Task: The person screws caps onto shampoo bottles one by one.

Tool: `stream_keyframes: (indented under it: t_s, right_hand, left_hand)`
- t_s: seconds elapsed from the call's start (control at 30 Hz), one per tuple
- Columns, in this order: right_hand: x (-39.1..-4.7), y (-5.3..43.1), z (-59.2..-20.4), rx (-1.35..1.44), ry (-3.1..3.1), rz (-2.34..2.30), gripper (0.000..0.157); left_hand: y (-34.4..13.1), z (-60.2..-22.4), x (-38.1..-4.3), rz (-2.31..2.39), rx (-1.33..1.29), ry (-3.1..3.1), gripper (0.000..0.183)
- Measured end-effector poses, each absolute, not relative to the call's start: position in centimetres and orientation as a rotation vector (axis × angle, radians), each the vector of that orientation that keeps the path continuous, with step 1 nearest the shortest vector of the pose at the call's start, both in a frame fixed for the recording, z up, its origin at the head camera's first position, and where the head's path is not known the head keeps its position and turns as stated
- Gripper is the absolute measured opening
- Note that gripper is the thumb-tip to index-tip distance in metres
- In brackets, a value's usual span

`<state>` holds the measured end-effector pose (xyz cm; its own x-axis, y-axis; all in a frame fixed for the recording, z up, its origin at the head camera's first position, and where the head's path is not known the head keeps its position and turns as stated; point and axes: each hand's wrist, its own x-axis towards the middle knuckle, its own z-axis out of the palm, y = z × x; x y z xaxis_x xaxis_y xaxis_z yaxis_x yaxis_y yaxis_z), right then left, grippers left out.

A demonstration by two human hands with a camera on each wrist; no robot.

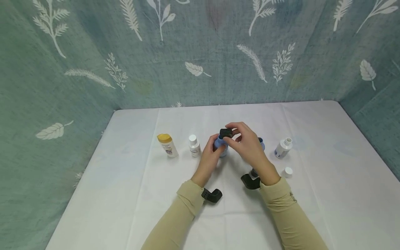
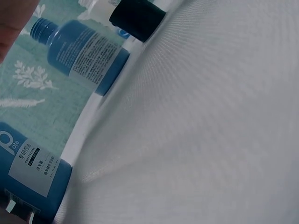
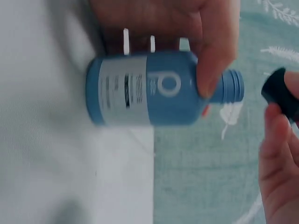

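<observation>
My left hand (image 1: 208,159) grips a blue bottle (image 3: 173,93) by its shoulder, and it stands upright on the table. Its threaded neck is bare. Just above that mouth, my right hand (image 1: 249,146) pinches a black cap (image 3: 280,95) between thumb and fingers; a gap between cap and neck shows in the right wrist view. A second blue bottle (image 2: 84,53), also uncapped, stands behind my right hand and is mostly hidden in the head view. Another black cap (image 2: 138,18) lies on the table, partly covered by my right wrist in the head view.
To the left stand a white bottle with a yellow cap (image 1: 167,146) and a small white capped bottle (image 1: 195,147). On the right is an uncapped white bottle (image 1: 282,148), with a white cap (image 1: 287,172) nearer me. A leaf-patterned curtain (image 1: 193,86) rises behind the table (image 1: 125,173).
</observation>
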<state>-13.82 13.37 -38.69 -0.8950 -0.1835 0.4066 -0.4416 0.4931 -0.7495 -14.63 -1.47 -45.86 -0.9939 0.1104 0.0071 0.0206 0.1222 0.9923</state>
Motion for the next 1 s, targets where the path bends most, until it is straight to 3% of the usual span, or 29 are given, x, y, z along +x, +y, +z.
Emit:
stream_keyframes:
  t_s: [0.2,1.0]
  right_hand:
    - [-13.9,12.5,-39.1,0.434,-2.326,1.320,0.034]
    - [-14.1,11.2,-41.5,0.625,-2.322,1.253,0.033]
  left_hand:
    - [-1.3,-45.9,-14.7,2.013,0.170,2.347,0.037]
    - [-1.6,-46.0,-14.5,1.989,0.240,2.490,0.034]
